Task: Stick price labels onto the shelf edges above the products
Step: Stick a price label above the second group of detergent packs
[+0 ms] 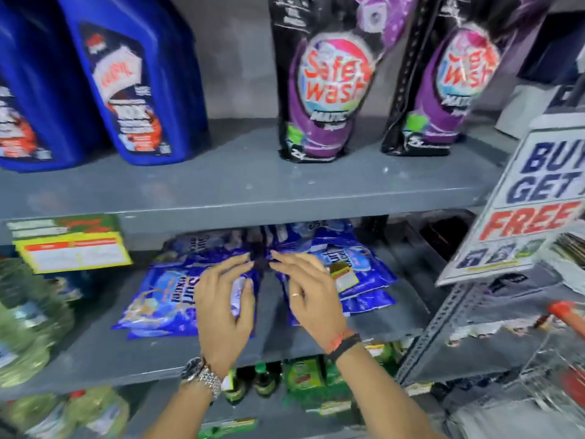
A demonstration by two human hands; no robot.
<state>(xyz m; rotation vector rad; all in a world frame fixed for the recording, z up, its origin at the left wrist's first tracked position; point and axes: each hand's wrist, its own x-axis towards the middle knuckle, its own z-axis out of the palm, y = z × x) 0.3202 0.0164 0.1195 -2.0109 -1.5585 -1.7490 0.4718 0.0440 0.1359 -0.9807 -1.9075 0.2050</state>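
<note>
Hands meet over blue detergent packs (158, 296) on a grey shelf (95, 353): left hand (223, 308) grips a white roll (237, 296), right hand (311, 299) holds a small price label (343, 275) just beside its fingers; fingertips pinch something dark and blurred between them.

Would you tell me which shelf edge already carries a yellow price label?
The upper shelf edge, at its far left: a yellow price label hangs there. The lower shelf edge shows none there.
</note>
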